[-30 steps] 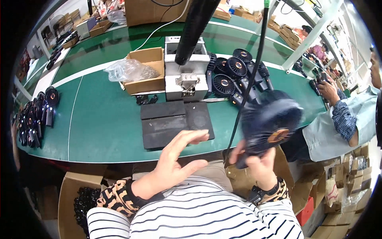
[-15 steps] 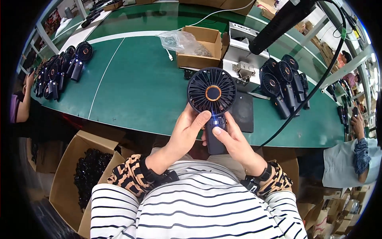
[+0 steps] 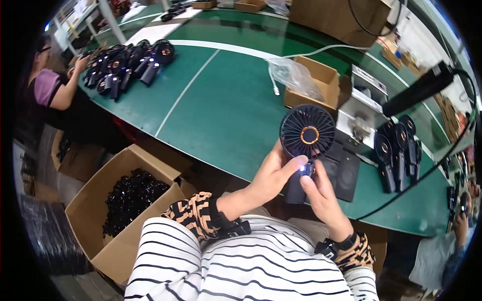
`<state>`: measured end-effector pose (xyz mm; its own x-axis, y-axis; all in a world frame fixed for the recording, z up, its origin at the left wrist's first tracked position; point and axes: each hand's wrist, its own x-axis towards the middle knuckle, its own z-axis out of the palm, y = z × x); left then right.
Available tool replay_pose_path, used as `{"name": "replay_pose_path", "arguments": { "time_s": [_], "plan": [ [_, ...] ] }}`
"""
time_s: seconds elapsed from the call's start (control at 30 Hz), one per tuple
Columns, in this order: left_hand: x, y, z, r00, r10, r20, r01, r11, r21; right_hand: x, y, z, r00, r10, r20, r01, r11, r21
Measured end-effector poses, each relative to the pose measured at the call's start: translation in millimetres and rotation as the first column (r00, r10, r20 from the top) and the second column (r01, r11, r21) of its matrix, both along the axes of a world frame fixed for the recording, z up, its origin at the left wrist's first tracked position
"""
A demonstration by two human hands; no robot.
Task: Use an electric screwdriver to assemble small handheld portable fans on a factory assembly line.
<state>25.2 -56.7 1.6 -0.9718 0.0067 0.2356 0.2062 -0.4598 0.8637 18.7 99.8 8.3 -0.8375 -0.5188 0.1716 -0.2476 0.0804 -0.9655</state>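
A black handheld fan (image 3: 296, 131) with an orange ring round its hub is held upright above the near table edge. My left hand (image 3: 271, 175) is closed round its left side, the thumb by a small glowing light just below the fan head. On the other side my right hand (image 3: 324, 198) grips the handle, its thumb near the same light. The fingers behind the fan are partly hidden. Just beyond it on the table lies a dark flat pad (image 3: 346, 178).
Several black fans are piled at the far left (image 3: 118, 67) and right (image 3: 400, 143). A cardboard box with a plastic bag (image 3: 326, 75) adjoins a metal device (image 3: 369, 90). A black cable (image 3: 427, 173) crosses the right side. A carton of small black parts (image 3: 90, 210) stands lower left. A person (image 3: 60, 93) works at left.
My view has turned left, so the table and boxes sit further right in it and more of the person at left shows. Both hands still hold the fan.
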Motion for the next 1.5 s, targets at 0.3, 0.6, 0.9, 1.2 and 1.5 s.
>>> {"name": "replay_pose_path", "arguments": {
  "time_s": [0.3,0.6,0.9,1.2,1.5],
  "plan": [
    [-117.0,-289.6,23.2,0.675,0.523,-0.52,-0.62,0.02,-0.784,-21.3,15.8,-9.4,0.933,-0.216,-0.289,0.272,0.947,0.169],
    [-155.6,-501.2,-60.1,0.49,0.592,-0.64,-0.117,-0.683,-0.721,-24.4,27.5,5.4,0.862,-0.099,-0.498,0.195,0.97,0.145],
    [-78.2,-250.4,3.5,0.798,0.2,-0.569,-0.585,0.027,-0.811,-12.8,156.1,62.3,0.251,-0.663,-0.706,0.653,0.654,-0.382],
    [-2.2,17.6,28.0,0.866,-0.334,-0.372,-0.202,0.446,-0.872,-121.7,254.7,-30.9,0.375,-0.395,-0.839,0.926,0.2,0.32],
    [-10.0,61.8,23.6,0.877,-0.362,-0.315,-0.052,0.579,-0.813,-100.0,224.0,-9.5,0.289,-0.67,-0.684,0.933,0.357,0.044]
  ]
}}
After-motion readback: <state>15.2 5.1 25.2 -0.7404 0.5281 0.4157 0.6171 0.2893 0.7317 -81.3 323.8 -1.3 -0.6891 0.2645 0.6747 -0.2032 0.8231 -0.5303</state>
